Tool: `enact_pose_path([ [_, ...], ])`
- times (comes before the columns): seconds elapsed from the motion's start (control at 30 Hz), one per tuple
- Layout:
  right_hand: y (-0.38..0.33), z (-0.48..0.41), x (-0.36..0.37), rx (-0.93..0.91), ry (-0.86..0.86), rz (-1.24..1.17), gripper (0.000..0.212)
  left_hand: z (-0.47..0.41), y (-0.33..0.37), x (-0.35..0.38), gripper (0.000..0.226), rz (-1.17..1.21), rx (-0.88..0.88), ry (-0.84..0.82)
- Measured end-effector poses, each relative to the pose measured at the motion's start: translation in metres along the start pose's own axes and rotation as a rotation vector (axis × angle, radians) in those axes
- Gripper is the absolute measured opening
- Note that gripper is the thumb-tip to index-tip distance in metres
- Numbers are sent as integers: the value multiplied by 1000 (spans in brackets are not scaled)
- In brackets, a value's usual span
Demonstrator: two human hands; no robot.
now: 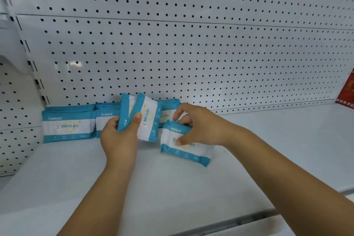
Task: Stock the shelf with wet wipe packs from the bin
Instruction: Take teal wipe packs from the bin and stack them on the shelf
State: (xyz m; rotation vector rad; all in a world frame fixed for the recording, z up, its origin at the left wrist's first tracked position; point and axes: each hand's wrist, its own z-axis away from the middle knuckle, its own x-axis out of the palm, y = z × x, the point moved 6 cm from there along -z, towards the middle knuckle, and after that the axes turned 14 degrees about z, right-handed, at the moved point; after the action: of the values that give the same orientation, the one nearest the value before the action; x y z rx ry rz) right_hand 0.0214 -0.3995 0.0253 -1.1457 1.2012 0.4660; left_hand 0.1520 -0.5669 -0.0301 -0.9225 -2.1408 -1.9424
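Placing is in hand: one wet wipe pack [183, 149] is pinched in the grip of the right hand [193, 126], tilted on the shelf [268, 149]. Behind that grip stands the stocked row [69, 124]. Two spare packs [147, 120] are clamped, fanned, in the left hand [119, 136]. Squaring against the row, then release, seems called for.

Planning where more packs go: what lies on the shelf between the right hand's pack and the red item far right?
Nothing: past the right hand, the head view shows bare shelf from that pack to the red item.
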Motion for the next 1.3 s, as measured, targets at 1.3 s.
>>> enact_pose_path([
  [1.3,38,-37,32,94,499,-176,73,-4,4,-23,24,71,169,247],
])
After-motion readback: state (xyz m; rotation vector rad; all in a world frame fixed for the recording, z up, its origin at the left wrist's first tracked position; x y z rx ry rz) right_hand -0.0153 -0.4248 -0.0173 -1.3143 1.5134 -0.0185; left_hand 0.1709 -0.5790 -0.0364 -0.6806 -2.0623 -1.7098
